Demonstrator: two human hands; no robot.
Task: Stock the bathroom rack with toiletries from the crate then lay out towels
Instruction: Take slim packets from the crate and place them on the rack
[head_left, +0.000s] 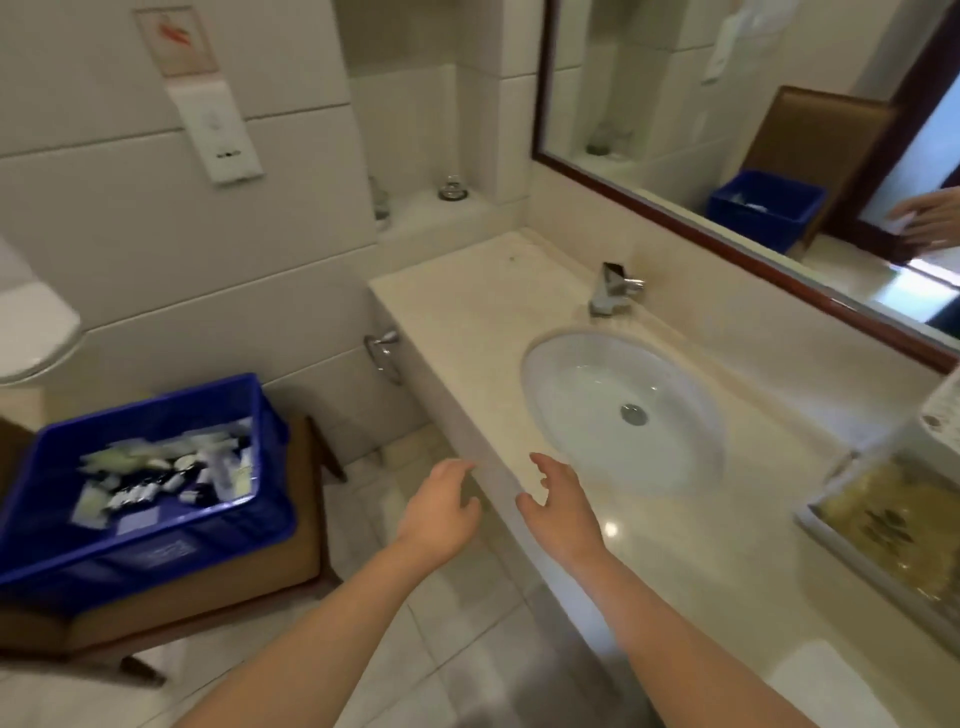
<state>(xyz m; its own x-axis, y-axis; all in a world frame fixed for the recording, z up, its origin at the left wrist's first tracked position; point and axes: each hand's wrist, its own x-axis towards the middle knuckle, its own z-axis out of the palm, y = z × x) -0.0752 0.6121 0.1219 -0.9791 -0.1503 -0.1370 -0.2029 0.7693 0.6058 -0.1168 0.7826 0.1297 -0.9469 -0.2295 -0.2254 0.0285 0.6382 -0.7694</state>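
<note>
In the lower left of the frame a blue crate (156, 556) stands on the seat of a brown chair (249, 587). Its long side runs roughly across the frame. Inside it lies a loose heap of small toiletries (166, 473), mostly white and black packets; the blur hides what each one is.

Right of the crate, near the lower middle, the left hand (441, 512) hangs over the floor, just before the front edge of the table (467, 291). Its fingers are spread and relaxed, and it holds nothing. Beside it, the right hand (558, 512) is over the table's edge, near the sink (571, 395), also wide and without any thing.

The crate lies to the left of both hands, so the left hand is the nearer one. I judge that the coming reach must go leftward and a little down.

At the right edge a tray (810, 525) rests on the table; whether it is the rack, I cannot tell.
</note>
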